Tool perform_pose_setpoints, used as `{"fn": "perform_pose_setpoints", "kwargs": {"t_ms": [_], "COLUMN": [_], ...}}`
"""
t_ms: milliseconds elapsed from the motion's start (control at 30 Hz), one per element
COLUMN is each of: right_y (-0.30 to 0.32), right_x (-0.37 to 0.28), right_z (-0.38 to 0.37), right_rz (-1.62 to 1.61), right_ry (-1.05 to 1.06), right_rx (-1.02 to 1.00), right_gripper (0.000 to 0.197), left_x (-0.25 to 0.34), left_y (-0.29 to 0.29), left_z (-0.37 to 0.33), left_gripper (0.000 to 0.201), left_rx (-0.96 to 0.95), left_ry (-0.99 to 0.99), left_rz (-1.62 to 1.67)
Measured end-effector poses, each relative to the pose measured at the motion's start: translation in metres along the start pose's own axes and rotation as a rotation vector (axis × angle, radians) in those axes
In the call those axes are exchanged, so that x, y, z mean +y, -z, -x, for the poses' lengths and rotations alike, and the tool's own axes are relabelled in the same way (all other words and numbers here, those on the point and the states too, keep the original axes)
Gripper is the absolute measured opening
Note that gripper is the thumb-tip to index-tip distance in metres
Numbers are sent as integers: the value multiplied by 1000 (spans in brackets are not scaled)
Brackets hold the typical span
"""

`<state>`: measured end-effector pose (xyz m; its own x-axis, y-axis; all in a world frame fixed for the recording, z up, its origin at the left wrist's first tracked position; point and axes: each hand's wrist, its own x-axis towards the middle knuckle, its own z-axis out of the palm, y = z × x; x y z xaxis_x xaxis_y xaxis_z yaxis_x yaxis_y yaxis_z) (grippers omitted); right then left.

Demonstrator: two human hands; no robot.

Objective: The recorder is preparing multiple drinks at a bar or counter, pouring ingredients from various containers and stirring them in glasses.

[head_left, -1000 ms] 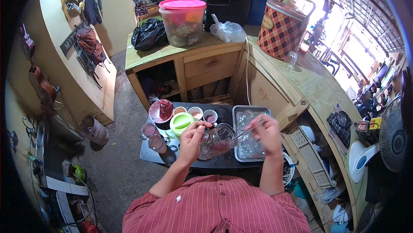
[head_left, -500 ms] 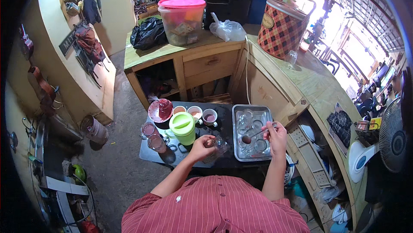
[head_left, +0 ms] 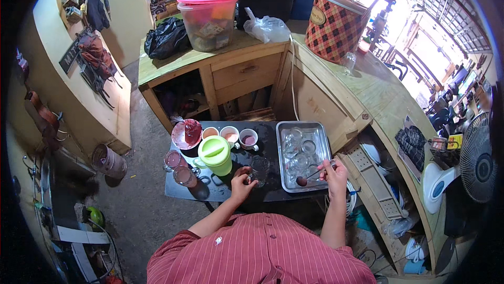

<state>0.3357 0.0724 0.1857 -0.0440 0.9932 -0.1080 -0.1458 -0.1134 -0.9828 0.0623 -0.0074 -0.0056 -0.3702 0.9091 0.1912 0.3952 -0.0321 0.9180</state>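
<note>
My left hand rests on the dark table, its fingers at the base of a clear glass that stands upright. To the right, my right hand holds a spoon with its dark bowl pointing left, over the near edge of a metal tray that carries several empty glasses. A green lidded pitcher stands just left of the clear glass.
Three small cups and a pink plate with a red cup line the table's far side. Two glasses of pinkish drink stand at the left. Behind is a wooden counter with a pink-lidded tub and a plaid cooler.
The glass that my left hand held up near my body now stands on the table. My right hand has moved with the spoon to the tray's near edge.
</note>
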Motion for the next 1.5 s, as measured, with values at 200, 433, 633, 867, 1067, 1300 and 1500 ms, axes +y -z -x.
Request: {"fn": "perform_pose_setpoints", "kwargs": {"t_ms": [200,433,633,867,1067,1300,1500], "right_y": [-7,-42,-61,-86,-106,-108,-107], "right_x": [17,17,8,6,6,10,17], "right_z": [-4,-17,-27,-37,-33,-13,-1], "right_rz": [12,18,-61,-133,-135,-172,-235], "right_ry": [-33,-63,-100,-110,-106,-104,-130], "right_rx": [-25,-104,-90,-47,-62,26,66], "right_gripper": [19,18,16,16,15,16,15], "left_x": [22,-3,78,59,-32,-72,-118], "left_y": [16,26,123,235,210,201,213], "left_z": [-1,9,-19,-100,-175,-217,-231], "left_gripper": [36,32,66,10,41,86,58], "left_rx": [-247,-137,-664,-821,117,-18,-54], "left_ry": [392,-26,344,357,262,461,404], "left_rz": [-224,-155,-304,290,-292,-683,-709]}}
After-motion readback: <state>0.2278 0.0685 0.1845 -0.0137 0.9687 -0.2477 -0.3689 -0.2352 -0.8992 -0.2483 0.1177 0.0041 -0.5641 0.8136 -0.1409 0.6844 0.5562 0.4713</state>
